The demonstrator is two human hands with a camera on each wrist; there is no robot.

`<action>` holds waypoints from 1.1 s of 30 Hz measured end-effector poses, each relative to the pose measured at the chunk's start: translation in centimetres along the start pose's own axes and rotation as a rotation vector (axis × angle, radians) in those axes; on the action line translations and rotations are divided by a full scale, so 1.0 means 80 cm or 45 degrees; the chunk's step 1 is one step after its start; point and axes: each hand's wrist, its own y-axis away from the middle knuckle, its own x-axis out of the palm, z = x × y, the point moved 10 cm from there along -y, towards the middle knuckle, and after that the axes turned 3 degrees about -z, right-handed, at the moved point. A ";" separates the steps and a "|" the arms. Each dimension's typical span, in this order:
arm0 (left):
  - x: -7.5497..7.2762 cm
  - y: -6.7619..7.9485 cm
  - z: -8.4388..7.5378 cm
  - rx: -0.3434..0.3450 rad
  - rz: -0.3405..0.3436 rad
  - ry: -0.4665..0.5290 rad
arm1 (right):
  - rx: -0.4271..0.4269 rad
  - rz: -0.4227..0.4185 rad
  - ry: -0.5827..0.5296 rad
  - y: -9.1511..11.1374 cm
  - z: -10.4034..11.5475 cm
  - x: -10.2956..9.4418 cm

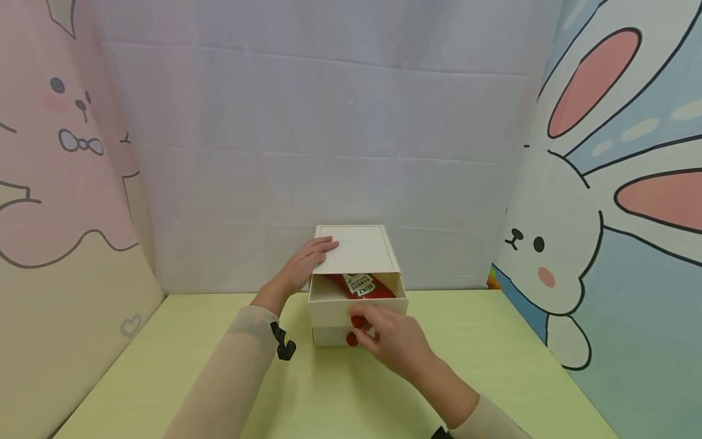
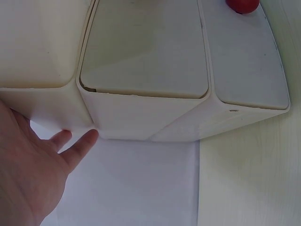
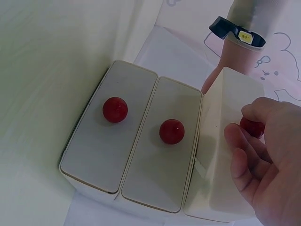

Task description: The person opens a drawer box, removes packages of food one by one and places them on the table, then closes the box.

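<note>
A white drawer cabinet (image 1: 359,247) has its top drawer (image 1: 328,312) pulled out towards me. Inside that drawer lies a red Heinz packet (image 1: 361,285), partly under the cabinet top. My right hand (image 1: 396,340) pinches the round red knob (image 3: 254,127) of this drawer between thumb and fingers. With fingers extended, my left hand (image 1: 304,265) rests on the cabinet's left side and top edge. In the left wrist view, its fingertips touch the white cabinet wall (image 2: 127,115). Below the pulled-out drawer, the middle drawer (image 3: 157,174) and the bottom drawer (image 3: 94,157) are closed.
The middle knob (image 3: 172,131) and bottom knob (image 3: 115,109) are also round and red. The cabinet stands on a pale yellow-green table (image 1: 219,366) near a white cloth backdrop (image 1: 329,122). Printed side panels with a rabbit (image 1: 554,256) flank the table.
</note>
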 end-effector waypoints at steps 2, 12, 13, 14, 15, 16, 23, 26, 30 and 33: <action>0.000 0.000 0.000 0.005 -0.004 -0.002 | 0.001 0.005 0.001 0.001 0.001 -0.001; -0.001 0.001 0.002 -0.021 -0.008 -0.010 | 0.007 0.024 0.004 0.005 0.008 -0.006; -0.001 0.001 0.002 -0.026 -0.007 -0.009 | 0.010 0.027 0.003 0.006 0.008 -0.006; -0.001 0.001 0.003 -0.031 -0.005 -0.007 | 0.012 0.030 0.003 0.006 0.009 -0.007; -0.001 0.001 0.003 -0.034 -0.004 -0.005 | 0.013 0.031 0.003 0.007 0.009 -0.007; -0.001 0.001 0.004 -0.038 -0.004 -0.004 | 0.013 0.032 0.003 0.007 0.010 -0.007; -0.002 -0.001 0.005 -0.044 -0.009 -0.009 | -0.001 0.030 0.003 0.009 0.014 -0.010; -0.002 -0.001 0.004 -0.043 -0.005 -0.020 | 0.002 0.032 0.007 0.011 0.015 -0.010; -0.002 -0.001 0.005 -0.037 0.001 -0.030 | 0.010 0.036 0.011 0.012 0.016 -0.012; -0.002 -0.001 0.003 -0.035 0.003 -0.033 | 0.013 0.035 0.015 0.012 0.017 -0.013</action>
